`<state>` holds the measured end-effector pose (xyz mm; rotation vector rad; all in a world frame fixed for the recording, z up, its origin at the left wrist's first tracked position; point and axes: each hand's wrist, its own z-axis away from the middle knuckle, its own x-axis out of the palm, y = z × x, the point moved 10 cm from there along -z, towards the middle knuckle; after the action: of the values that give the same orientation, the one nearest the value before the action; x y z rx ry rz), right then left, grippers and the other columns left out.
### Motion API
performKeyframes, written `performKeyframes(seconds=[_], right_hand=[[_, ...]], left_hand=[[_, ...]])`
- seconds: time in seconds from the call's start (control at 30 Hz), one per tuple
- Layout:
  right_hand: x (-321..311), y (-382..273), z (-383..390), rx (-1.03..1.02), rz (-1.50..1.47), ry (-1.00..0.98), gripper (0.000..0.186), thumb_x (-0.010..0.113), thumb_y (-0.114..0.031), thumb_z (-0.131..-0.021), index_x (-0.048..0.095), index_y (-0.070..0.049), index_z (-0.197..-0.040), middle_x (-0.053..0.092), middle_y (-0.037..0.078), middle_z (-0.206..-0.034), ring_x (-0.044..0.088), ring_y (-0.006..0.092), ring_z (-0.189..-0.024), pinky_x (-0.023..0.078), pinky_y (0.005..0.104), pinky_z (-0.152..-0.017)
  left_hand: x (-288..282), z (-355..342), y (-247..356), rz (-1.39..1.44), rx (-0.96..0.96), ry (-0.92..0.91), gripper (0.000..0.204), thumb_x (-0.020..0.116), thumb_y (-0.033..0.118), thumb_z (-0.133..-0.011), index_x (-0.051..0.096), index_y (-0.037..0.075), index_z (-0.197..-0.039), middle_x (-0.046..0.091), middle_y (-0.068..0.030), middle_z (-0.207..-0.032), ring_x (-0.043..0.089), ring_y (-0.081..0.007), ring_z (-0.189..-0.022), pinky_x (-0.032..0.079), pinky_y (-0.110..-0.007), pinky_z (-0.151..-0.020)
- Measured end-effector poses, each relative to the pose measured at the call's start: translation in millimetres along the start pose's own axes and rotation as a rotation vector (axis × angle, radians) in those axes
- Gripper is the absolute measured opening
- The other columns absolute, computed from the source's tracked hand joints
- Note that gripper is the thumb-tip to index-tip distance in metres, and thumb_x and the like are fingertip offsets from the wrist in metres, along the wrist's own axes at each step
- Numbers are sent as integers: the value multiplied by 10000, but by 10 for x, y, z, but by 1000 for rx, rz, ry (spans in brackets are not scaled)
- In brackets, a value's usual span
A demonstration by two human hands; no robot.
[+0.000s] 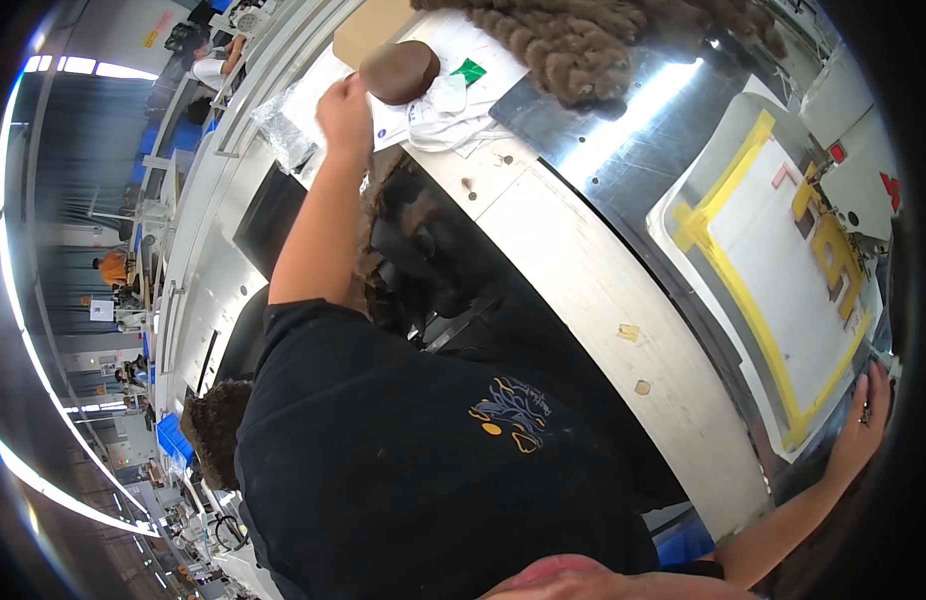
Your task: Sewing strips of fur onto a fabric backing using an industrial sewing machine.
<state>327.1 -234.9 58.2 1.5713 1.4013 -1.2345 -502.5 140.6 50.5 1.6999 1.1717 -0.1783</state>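
Note:
My left hand (345, 112) reaches up to the far left, its fingers closed at the edge of a round, brown, flat-faced piece (401, 73), which is slightly blurred. Below and right of that piece lie a crumpled white cloth (445, 125) and a small green packet (470, 72). At the far right my right hand (863, 415) rests by the lower corner of a sewing template (773, 290), fingers stretched out. The template is a white sheet bordered with yellow tape, with several brown and pinkish cut-outs along its right side. A dark ring-like thing shows at the right fingers.
Brown fluffy fabric (583, 50) is heaped at the back of the shiny metal plate (623, 130). A white machine body (853, 200) stands right of the template. Clear plastic (283, 130) lies by the left hand. Other people work at the left, one in white (213, 68).

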Motion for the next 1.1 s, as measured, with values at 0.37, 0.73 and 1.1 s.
performKeyframes(seconds=[0.37, 0.73, 1.1], right_hand=[[804, -480, 55, 261, -507, -75, 222, 618, -134, -1038, 680, 52, -1143, 698, 109, -1192, 625, 180, -1052, 467, 302, -980], [765, -647, 38, 161, -498, -81, 201, 604, -119, -1037, 664, 64, -1096, 681, 119, -1166, 621, 222, -1115, 444, 312, -1037], [755, -683, 52, 132, -448, -83, 174, 598, -98, -1030, 656, 40, -1119, 656, 117, -1189, 611, 233, -1131, 436, 326, -1046]], left_hand=[[235, 841, -1806, -323, -287, -603, 495, 800, 420, -815, 751, 7, -1083, 762, -174, -1045, 734, -297, -958, 561, -397, -859], [91, 942, -2144, -533, -534, -729, 398, 705, 336, -821, 744, -7, -1020, 735, -177, -816, 745, -310, -729, 584, -415, -667], [-8, 1163, -2506, 358, -905, -382, 174, 655, 206, -947, 670, 61, -1042, 626, -49, -727, 592, -194, -563, 432, -344, -446]])
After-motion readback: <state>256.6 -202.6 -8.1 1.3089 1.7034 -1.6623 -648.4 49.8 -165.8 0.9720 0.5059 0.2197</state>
